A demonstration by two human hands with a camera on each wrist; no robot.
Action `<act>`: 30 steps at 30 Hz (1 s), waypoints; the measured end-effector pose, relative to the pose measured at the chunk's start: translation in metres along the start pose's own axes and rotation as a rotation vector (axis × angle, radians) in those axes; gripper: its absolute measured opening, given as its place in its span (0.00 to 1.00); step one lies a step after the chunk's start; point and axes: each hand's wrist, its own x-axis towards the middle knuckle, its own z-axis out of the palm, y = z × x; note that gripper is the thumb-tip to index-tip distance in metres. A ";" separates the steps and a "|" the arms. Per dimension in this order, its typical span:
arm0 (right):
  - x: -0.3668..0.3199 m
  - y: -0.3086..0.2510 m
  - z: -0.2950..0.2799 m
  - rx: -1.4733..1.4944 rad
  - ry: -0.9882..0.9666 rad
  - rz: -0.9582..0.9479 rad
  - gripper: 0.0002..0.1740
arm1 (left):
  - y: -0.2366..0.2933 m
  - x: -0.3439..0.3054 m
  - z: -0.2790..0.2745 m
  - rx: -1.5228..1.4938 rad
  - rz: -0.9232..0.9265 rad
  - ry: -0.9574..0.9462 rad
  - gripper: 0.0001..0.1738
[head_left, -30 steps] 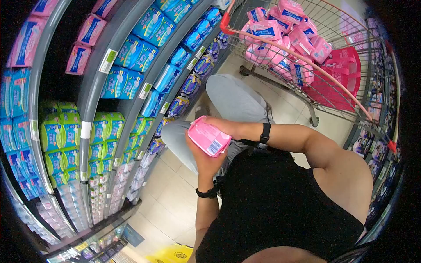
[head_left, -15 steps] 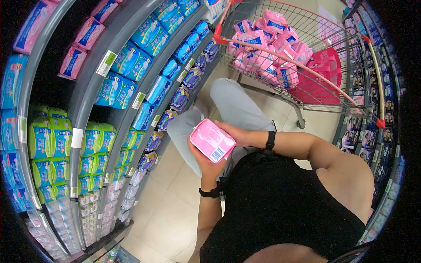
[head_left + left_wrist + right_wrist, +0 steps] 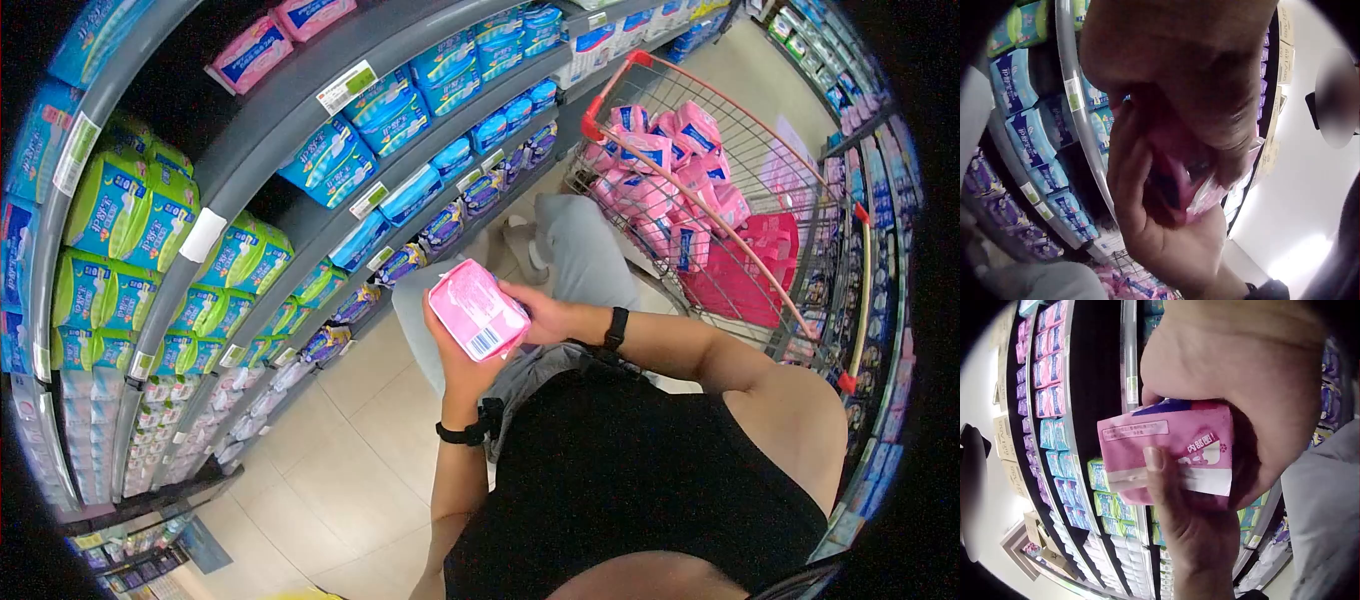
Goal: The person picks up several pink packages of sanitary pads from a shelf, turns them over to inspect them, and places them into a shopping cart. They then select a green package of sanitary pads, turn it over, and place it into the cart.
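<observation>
Both hands hold one pink pack (image 3: 480, 310) in front of the lap, its barcode side facing up in the head view. The left hand (image 3: 462, 365) grips it from below and the left. The right hand (image 3: 545, 315) holds its right side. In the right wrist view, the left thumb lies across the pack (image 3: 1166, 434), with the left hand (image 3: 1200, 544) beneath and the right hand (image 3: 1235, 381) round the far side. In the left wrist view, the hands cover most of the pack (image 3: 1175, 187); some fingers are hidden.
Shelves (image 3: 240, 150) of blue, green, pink and purple packs curve along the left. A wire cart (image 3: 760, 250) at the upper right holds a pile of pink packs (image 3: 665, 165) and a red bag (image 3: 745, 275). More shelving (image 3: 890, 300) stands at the far right.
The head view has turned, so shelves and cart appear shifted and more of the aisle shows beyond the cart. Both hands keep hold of the same pink pack.
</observation>
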 end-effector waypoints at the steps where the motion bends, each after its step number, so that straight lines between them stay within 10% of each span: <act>1: 0.003 -0.005 0.000 0.021 -0.012 -0.002 0.31 | -0.001 0.007 0.000 -0.010 -0.009 0.000 0.78; 16: 0.038 -0.060 -0.020 0.065 -0.098 -0.154 0.30 | -0.023 0.064 0.015 0.246 0.175 -0.020 0.82; 30: 0.033 -0.088 -0.014 -0.187 0.204 -0.434 0.33 | -0.017 0.075 0.026 0.436 0.189 -0.006 0.53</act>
